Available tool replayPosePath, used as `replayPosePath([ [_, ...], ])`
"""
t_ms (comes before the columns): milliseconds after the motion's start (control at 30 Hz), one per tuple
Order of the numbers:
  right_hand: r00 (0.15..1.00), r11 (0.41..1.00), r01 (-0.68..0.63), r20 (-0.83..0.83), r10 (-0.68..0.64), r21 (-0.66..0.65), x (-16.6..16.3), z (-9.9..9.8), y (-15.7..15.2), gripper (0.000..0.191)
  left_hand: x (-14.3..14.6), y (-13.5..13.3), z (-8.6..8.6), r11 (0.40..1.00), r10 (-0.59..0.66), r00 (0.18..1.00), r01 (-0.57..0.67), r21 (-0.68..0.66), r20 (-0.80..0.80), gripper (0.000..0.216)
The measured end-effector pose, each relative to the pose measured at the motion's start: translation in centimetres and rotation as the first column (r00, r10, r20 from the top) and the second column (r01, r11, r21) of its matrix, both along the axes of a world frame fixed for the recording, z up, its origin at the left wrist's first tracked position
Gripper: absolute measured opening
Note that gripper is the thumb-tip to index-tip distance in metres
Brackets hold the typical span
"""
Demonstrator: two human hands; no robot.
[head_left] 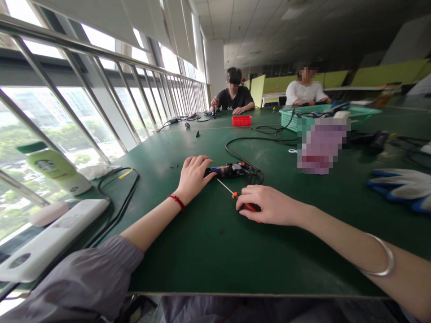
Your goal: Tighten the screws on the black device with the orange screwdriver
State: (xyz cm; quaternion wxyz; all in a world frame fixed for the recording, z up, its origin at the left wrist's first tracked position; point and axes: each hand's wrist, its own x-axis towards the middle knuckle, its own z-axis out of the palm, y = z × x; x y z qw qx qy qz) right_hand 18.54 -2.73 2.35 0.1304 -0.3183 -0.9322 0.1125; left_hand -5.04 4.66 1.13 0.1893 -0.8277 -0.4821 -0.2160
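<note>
A black corded power tool (232, 169) with blue and orange parts showing lies on the green table (188, 251). My left hand (195, 174) grips its left end, thumb on the near side and fingers over the far side. In my right hand (266, 204) is a screwdriver (249, 205) with an orange and black handle. Its thin shaft slants up and left, and the tip is close to the tool by my left thumb. Whether the tip touches the tool I cannot tell. Several tiny black pieces (174, 166) lie left of my left hand.
A green basket (288, 117) of tools stands at the back right, with a red tray (241, 120) left of it. Gloves (402, 186) lie at right. A green bottle (55, 168) and a white power bank (57, 237) are by the railing. Two people sit across.
</note>
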Motion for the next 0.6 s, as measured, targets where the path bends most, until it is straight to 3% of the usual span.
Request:
replayPosePath([
  [233,0.999,0.999,0.02,0.032,-0.019,-0.037,-0.3,0.1,-0.2,0.016,0.1,1.3,-1.0,0.989,-0.004,0.995,0.018,-0.147,0.097,0.032],
  [300,0.999,0.999,0.024,0.036,-0.023,-0.046,-0.4,0.1,-0.2,0.016,-0.4,1.9,-1.0,0.98,-0.071,0.991,0.09,-0.177,0.112,0.035],
  [400,0.998,0.998,0.033,0.048,-0.03,-0.056,-0.5,0.1,-0.2,0.017,-2.3,2.8,-0.4,0.961,-0.183,0.983,0.178,-0.21,-0.003,0.042],
  [433,0.998,0.998,0.036,0.053,-0.033,-0.06,-0.5,0.1,-0.2,0.018,-3.2,3.0,-0.1,0.971,-0.153,0.988,0.143,-0.191,-0.035,0.043],
  [500,0.998,0.997,0.039,0.059,-0.035,-0.071,-0.4,0.0,-0.1,0.019,-5.4,3.4,0.4,0.988,0.027,0.999,-0.033,-0.149,-0.04,0.045],
  [600,0.998,0.996,0.037,0.059,-0.032,-0.08,-0.2,-0.1,-0.1,0.02,-8.5,3.8,0.6,0.929,0.338,0.939,-0.344,-0.139,-0.063,0.043],
])
